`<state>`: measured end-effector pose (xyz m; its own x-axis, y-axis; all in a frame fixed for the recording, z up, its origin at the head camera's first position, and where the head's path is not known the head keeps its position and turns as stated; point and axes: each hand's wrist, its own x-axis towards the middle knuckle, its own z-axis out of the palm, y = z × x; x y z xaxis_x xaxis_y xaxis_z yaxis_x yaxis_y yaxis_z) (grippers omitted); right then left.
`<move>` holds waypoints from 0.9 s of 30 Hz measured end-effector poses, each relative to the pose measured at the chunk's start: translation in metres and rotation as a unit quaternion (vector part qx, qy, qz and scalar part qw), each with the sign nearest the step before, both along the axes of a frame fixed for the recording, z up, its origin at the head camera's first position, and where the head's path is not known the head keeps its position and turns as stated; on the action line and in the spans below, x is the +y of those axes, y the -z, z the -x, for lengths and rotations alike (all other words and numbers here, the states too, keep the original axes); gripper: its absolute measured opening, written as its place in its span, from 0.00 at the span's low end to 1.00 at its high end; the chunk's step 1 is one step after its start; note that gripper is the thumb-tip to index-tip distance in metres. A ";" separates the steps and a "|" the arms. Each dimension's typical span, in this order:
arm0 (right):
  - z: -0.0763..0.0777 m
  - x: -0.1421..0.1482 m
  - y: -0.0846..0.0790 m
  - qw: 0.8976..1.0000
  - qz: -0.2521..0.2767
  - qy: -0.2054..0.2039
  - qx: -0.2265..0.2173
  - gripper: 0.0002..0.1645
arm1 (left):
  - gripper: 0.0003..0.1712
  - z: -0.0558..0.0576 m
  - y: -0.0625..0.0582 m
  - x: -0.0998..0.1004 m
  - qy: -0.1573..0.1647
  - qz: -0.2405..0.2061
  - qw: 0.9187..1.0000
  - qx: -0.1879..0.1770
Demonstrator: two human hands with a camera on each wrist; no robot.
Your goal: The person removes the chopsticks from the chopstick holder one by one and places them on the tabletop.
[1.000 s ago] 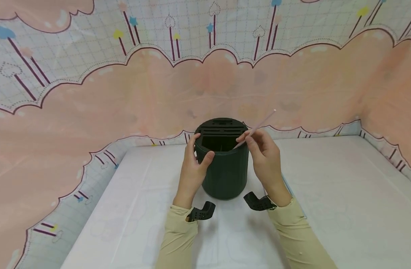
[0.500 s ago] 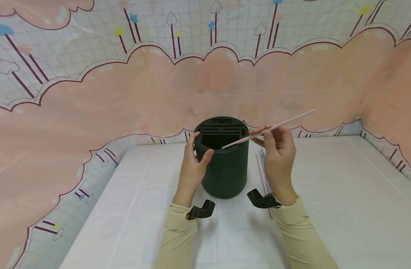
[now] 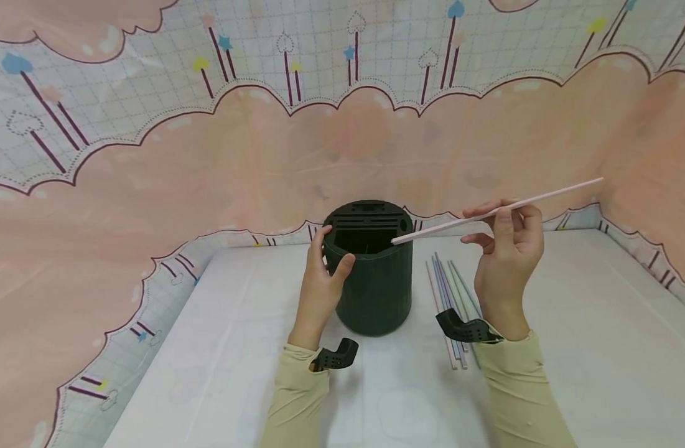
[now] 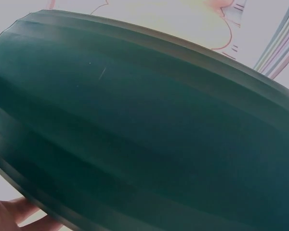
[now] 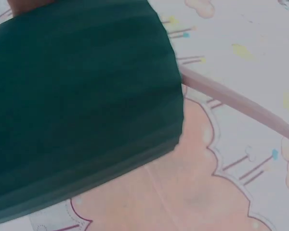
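Observation:
A dark green round pen holder (image 3: 374,292) stands upright on the white table, with a wide opening and several slots in its top. My left hand (image 3: 320,280) grips its left side near the rim, thumb on the front; its fingers (image 4: 21,209) show low in the left wrist view. My right hand (image 3: 507,255) pinches a long pale pink stick (image 3: 549,195) between thumb and fingers, to the right of the holder. The stick slants down leftward, its lower end right at the opening's right edge. In the right wrist view the pink stick (image 5: 241,102) passes behind the holder's rim.
Several thin pastel sticks (image 3: 442,286) lie side by side on the table, right of the holder and partly under my right wrist. A patterned cloth wall (image 3: 275,168) rises behind the white tabletop (image 3: 252,298).
My right hand has moved right with the pink stick, drawing its lower end from deep in the opening to the edge. The loose sticks on the table have come into view. My left hand stays.

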<state>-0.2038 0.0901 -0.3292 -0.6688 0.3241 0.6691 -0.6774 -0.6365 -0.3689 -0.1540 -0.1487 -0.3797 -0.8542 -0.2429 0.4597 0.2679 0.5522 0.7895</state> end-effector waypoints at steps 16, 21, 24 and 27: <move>0.006 0.007 -0.001 0.999 0.042 -0.018 -0.006 0.10 | 0.39 0.001 -0.001 0.000 0.003 -0.005 1.000 0.005; 0.009 0.010 -0.001 0.997 0.078 -0.028 -0.010 0.10 | 0.38 0.001 0.000 0.000 0.002 -0.007 1.000 0.005; 0.010 0.012 -0.001 0.996 0.088 -0.032 -0.013 0.11 | 0.38 0.002 0.000 0.001 0.001 -0.006 1.000 0.004; 0.010 0.013 0.000 0.996 0.086 -0.034 -0.017 0.12 | 0.38 0.003 0.001 0.001 0.001 -0.005 1.000 0.003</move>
